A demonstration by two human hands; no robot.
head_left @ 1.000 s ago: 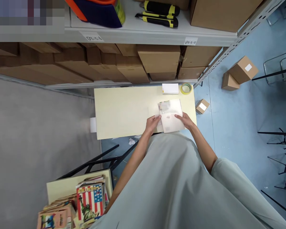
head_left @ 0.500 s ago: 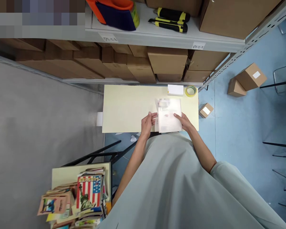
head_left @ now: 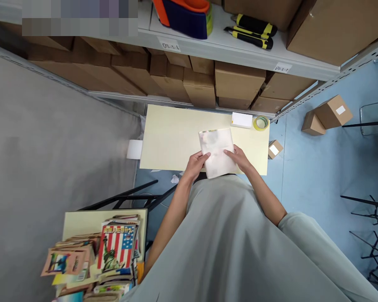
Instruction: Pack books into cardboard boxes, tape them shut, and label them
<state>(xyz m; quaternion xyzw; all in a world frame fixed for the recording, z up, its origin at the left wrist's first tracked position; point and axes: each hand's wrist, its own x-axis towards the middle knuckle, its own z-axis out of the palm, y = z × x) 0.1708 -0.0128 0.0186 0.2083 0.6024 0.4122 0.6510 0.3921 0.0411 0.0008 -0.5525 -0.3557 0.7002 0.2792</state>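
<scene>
Pale tabletop [head_left: 170, 138] stretches out past the fingers. Left hand [head_left: 195, 164] and right hand [head_left: 240, 158] pinch opposite sides of a whitish booklet [head_left: 218, 157], thumbs on its upper face, other fingers partly hidden at its edges. Beyond the right fingers lie a white box [head_left: 242, 121] and a tape roll [head_left: 256, 125]; farther out, brown cartons [head_left: 239, 79] fill a shelf [head_left: 239, 58] below box cutters [head_left: 253, 24]. Piled books [head_left: 116, 249] sit well behind the left fingers, on a side table [head_left: 77, 221].
</scene>
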